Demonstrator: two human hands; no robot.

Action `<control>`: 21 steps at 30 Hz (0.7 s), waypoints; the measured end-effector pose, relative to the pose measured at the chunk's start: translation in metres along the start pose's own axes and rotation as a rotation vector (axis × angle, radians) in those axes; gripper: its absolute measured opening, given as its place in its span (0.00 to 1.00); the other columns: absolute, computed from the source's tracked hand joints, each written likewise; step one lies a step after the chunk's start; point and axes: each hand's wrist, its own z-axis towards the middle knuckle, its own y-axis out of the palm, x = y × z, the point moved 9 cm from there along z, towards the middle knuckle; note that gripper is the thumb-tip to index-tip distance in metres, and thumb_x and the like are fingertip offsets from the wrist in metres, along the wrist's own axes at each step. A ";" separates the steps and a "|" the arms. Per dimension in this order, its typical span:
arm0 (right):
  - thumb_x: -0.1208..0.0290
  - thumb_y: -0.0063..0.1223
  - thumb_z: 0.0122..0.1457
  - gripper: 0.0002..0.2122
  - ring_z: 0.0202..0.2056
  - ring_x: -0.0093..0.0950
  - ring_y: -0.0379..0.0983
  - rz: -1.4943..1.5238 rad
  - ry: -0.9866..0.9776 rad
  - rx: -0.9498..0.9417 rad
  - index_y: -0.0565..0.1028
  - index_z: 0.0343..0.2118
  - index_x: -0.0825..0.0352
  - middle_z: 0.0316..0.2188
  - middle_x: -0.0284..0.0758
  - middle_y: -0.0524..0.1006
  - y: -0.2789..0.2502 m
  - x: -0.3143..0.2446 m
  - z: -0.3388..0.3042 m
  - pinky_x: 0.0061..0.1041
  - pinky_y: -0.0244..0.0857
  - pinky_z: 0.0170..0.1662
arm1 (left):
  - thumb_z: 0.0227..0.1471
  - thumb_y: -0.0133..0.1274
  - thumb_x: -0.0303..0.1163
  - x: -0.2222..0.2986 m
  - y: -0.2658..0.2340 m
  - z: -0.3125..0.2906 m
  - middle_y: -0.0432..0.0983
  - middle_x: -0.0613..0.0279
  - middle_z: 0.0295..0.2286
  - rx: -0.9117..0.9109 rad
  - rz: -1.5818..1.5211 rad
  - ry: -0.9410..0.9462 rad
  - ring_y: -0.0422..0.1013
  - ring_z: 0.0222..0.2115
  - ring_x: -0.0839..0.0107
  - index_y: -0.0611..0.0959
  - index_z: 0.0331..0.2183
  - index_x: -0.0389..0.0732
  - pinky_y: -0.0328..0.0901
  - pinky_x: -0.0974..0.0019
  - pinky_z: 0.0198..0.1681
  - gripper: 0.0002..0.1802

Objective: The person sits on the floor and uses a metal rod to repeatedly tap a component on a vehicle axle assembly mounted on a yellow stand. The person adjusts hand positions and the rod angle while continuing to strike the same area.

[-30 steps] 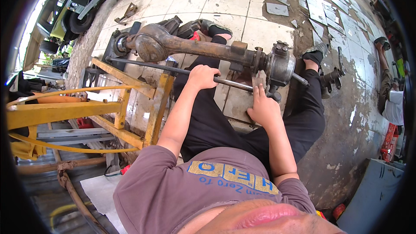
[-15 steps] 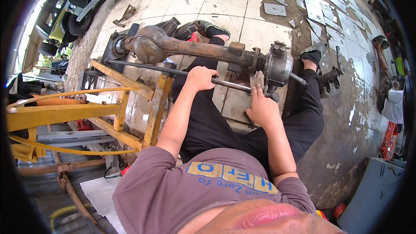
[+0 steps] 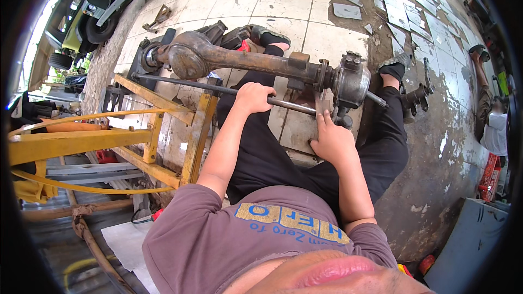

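A rusty vehicle axle (image 3: 245, 62) lies across the floor between my legs, its round differential housing (image 3: 188, 60) to the left and a metal hub (image 3: 351, 81) at its right end. Along its near side runs a long steel rod (image 3: 190, 84). My left hand (image 3: 254, 98) is closed around the rod near its middle. At the rod's right end, my right hand (image 3: 331, 137) grips a flat, thin piece (image 3: 322, 99), two fingers stretched along it. That piece points up against the axle beside the hub; motion blur hides its exact kind.
A yellow metal frame (image 3: 81, 146) stands close on my left. Loose metal parts (image 3: 418, 98) lie beyond my right foot, near broken tiles (image 3: 347, 12). Another person (image 3: 493, 130) is at the far right, above a grey-blue panel (image 3: 466, 245). Vehicles (image 3: 92, 16) stand at the upper left.
My right hand has shifted slightly down and to the right, and the flat piece in it now looks blurred. My left hand stays on the rod.
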 end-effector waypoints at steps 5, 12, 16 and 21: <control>0.58 0.63 0.59 0.42 0.48 0.47 0.88 0.003 0.026 0.027 0.65 0.74 0.72 0.78 0.53 0.62 0.001 0.002 0.004 0.44 0.83 0.50 | 0.47 0.68 0.45 0.001 -0.003 0.001 0.88 0.56 0.28 0.055 0.002 0.055 0.84 0.36 0.51 0.95 0.37 0.56 0.77 0.47 0.46 0.13; 0.59 0.62 0.57 0.41 0.45 0.49 0.88 0.012 0.030 0.078 0.66 0.73 0.71 0.76 0.53 0.66 0.001 0.002 0.007 0.46 0.83 0.49 | 0.47 0.69 0.45 0.000 -0.001 0.000 0.88 0.56 0.28 0.061 -0.001 0.058 0.84 0.35 0.51 0.95 0.37 0.56 0.77 0.47 0.46 0.13; 0.59 0.63 0.57 0.41 0.44 0.49 0.88 -0.030 0.047 0.042 0.66 0.74 0.71 0.76 0.53 0.65 0.004 -0.003 0.003 0.45 0.83 0.49 | 0.46 0.69 0.45 -0.001 0.001 -0.001 0.88 0.56 0.28 0.066 0.006 0.050 0.84 0.36 0.51 0.95 0.37 0.56 0.77 0.47 0.46 0.14; 0.58 0.63 0.57 0.42 0.44 0.51 0.88 -0.024 0.030 0.022 0.65 0.74 0.72 0.76 0.53 0.65 -0.001 -0.003 0.004 0.46 0.83 0.49 | 0.46 0.69 0.46 -0.001 -0.001 -0.003 0.88 0.56 0.28 0.062 0.003 0.051 0.84 0.36 0.50 0.95 0.37 0.56 0.77 0.47 0.45 0.14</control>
